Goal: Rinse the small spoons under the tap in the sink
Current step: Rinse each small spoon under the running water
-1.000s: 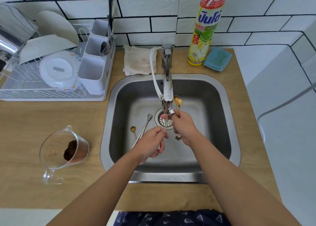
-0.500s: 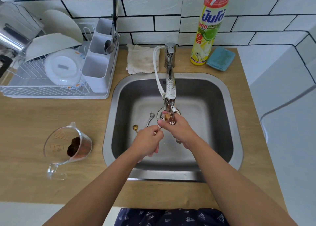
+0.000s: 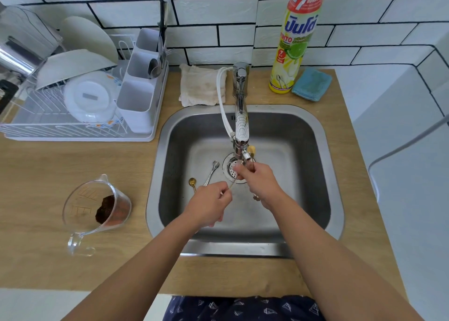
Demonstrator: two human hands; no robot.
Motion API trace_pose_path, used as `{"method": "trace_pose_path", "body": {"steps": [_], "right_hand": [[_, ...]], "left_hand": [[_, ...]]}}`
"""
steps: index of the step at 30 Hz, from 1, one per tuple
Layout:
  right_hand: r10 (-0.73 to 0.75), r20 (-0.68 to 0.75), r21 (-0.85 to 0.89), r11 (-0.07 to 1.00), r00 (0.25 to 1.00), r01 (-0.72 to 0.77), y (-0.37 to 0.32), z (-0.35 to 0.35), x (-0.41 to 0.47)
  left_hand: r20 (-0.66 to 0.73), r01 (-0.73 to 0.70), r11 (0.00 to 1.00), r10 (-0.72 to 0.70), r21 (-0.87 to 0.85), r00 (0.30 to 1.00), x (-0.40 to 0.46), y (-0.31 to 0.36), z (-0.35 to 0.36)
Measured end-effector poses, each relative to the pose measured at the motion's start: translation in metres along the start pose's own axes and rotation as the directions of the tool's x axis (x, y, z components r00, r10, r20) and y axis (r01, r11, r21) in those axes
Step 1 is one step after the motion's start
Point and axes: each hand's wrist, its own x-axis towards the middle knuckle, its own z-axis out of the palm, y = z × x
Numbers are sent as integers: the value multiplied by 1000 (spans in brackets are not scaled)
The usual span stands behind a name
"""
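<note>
Leaning in over the front edge of the counter (image 3: pixel 36 174), both forearms reaching across the steel rim of the sink (image 3: pixel 243 247). Holding the hands close together over the basin but not touching. Pinching a thin spoon handle (image 3: pixel 232 184) with the left hand (image 3: pixel 209 204), fingers curled, handle slanting up toward the right hand, likely to steady it while rubbing under the water. Gripping with the right hand (image 3: pixel 257 179), fingers closed, fingertips working right at the spout; keeping what look like a few more small spoons bunched in that fist, gold ends (image 3: pixel 252 149) poking out just beyond the knuckles, probably so that all get rinsed in one pass. Not possible to tell how many, nor whether water is actually running.

Lying just beyond the left hand on the sink floor: a gold spoon (image 3: pixel 192 183) and a silver spoon (image 3: pixel 211 172), seemingly waiting for their turn. Sitting directly under the right fingertips, the drain strainer (image 3: pixel 230 168), so rinse water should be falling straight into it. Hanging above the right hand, the tap (image 3: pixel 241 126), with a white hose (image 3: pixel 222 106) looping beside it.

Standing off to the left of the left hand, a clear measuring jug (image 3: pixel 97 206) with dark residue. Farther beyond the hands, on the left a drying rack (image 3: pixel 73 131) ready for clean cutlery, a cloth (image 3: pixel 201 85) in the middle, then a detergent bottle (image 3: pixel 296 41) and blue sponge (image 3: pixel 312 85) on the right.
</note>
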Motion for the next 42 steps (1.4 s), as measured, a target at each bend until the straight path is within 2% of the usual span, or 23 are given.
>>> {"method": "trace_pose_path", "body": {"steps": [2, 6, 8, 10, 12, 14, 16, 18, 19, 20, 22, 23, 24, 25, 27, 28, 30, 35, 37, 42], "right_hand": [[14, -14, 14, 1000, 1000, -13, 0, 0, 2], [-34, 118, -63, 997, 992, 41, 1, 2, -5], [-23, 66, -82, 996, 998, 29, -1, -1, -2], [10, 16, -18, 1000, 1000, -10, 0, -3, 2], [21, 66, 59, 998, 998, -25, -1, -3, 0], [-1, 119, 9, 1000, 993, 0, 0, -1, -3], [6, 107, -19, 1000, 994, -4, -2, -1, -3], [62, 88, 124, 990, 994, -73, -2, -1, 0], [83, 119, 223, 969, 989, -108, -2, -1, 0], [87, 172, 321, 937, 981, -140, 0, -1, 0], [35, 257, 456, 877, 966, -154, 1, -3, -3], [0, 270, 478, 868, 963, -134, 2, -4, -4], [-17, 267, 469, 875, 964, -115, 2, -4, -5], [-14, 246, 440, 893, 969, -99, 2, -4, -5], [31, 168, 401, 911, 985, -97, 3, -3, -4], [55, 123, 399, 912, 991, -100, 4, -2, -2], [58, 79, 373, 924, 995, -83, 5, -1, -1], [-112, 122, 92, 991, 986, 102, 1, 0, -8], [-118, 89, 149, 983, 989, 104, -2, -2, -5], [-3, 102, 275, 961, 995, -26, -2, -3, -2]], "left_hand": [[1, -8, 1000, 8, -25, 1000, 1, 0, -2], [-12, -17, 1000, 17, 14, 1000, 3, -2, -2], [-13, -41, 997, 42, 60, 999, 2, -3, -1], [-17, -53, 998, 54, 22, 998, 1, -4, 0], [-20, -57, 998, 57, -14, 998, 3, -4, -2], [-13, -70, 997, 70, -22, 997, 2, -3, -4], [5, -95, 995, 95, -7, 995, 0, -1, -4], [30, -71, 995, 73, -74, 997, -2, 2, -5], [60, -24, 982, 35, -188, 998, -3, 3, -6], [116, 43, 932, -1, -360, 993, -3, 2, -7], [263, 190, 705, -6, -683, 965, -6, 0, -11], [316, 240, 608, 20, -757, 948, -8, -3, -14], [357, 269, 567, 48, -779, 933, -10, -5, -17], [386, 279, 578, 69, -767, 920, -11, -6, -18], [408, 241, 708, 74, -664, 910, -11, -5, -18], [398, 207, 774, 63, -598, 915, -10, -4, -16], [340, 155, 839, 38, -522, 940, -8, -4, -11], [193, 65, 878, 32, -474, 981, -5, -3, -1], [173, 46, 878, 42, -476, 984, -5, -2, 2], [130, 20, 881, 47, -473, 990, -2, -3, 0]]}}
